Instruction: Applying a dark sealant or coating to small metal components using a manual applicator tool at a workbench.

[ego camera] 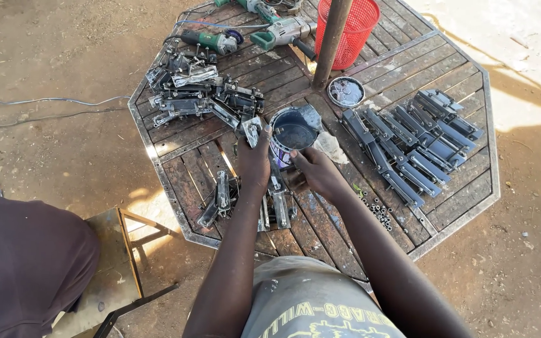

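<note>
Left hand (255, 164) grips a small metal bracket (251, 130) beside the open paint can (293, 134); my right hand (316, 173) steadies the can on the bench (464, 206). Painted brackets (411, 141) lie right, unpainted pile (198, 94) left.

Left hand: my left hand (255, 164) gripped a small grey metal bracket (251, 130) beside the paint can (292, 134).
Right hand: my right hand (316, 173) rested against the can's near side, fingers curled — what they held I couldn't tell.
Table: an octagonal slatted table (464, 213) — painted brackets (411, 141) lay to my right, bare ones (198, 97) to my left.
Beyond: power tools (245, 37), a red basket (353, 31), a can lid (345, 91).
</note>
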